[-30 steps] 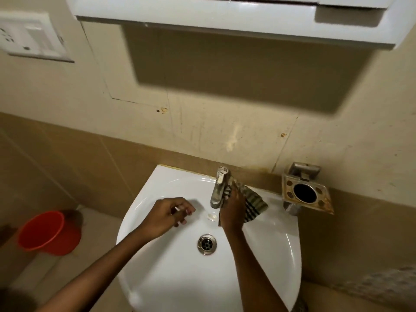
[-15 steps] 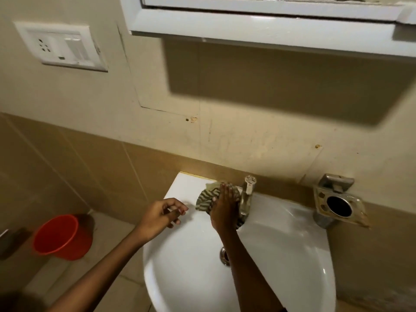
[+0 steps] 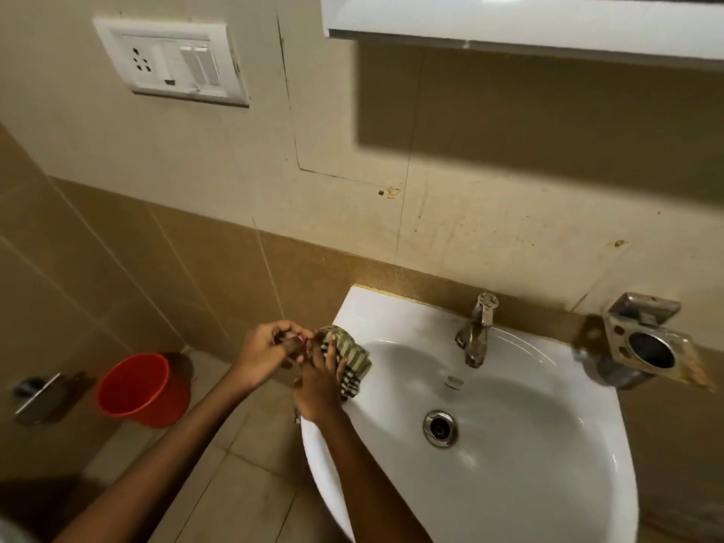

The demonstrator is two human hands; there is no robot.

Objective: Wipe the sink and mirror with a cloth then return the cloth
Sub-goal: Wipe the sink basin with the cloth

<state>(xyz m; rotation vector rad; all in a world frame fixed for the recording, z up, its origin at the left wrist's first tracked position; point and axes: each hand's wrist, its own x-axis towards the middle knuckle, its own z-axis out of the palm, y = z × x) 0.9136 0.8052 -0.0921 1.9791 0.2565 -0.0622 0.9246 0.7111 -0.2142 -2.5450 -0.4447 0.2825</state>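
A white wash basin [image 3: 548,444] hangs on the wall at the lower right, with a metal tap [image 3: 476,331] at its back and a drain [image 3: 440,428] in the bowl. My right hand [image 3: 319,380] presses a striped green-and-black cloth [image 3: 352,356] onto the basin's left rim. My left hand [image 3: 270,348] hovers just left of it, off the rim, fingers curled with nothing in them. The white frame under the mirror [image 3: 525,21] runs along the top edge; the glass itself is out of view.
An orange bucket [image 3: 143,388] stands on the tiled floor to the left. A metal soap and brush holder [image 3: 642,344] juts from the wall right of the basin. A switch and socket plate [image 3: 172,62] sits at the upper left. A metal fitting [image 3: 41,393] is on the left wall.
My right hand has carried the cloth from beside the tap leftward to the basin's left rim. My left hand has drawn in close to it. The view has swung left.
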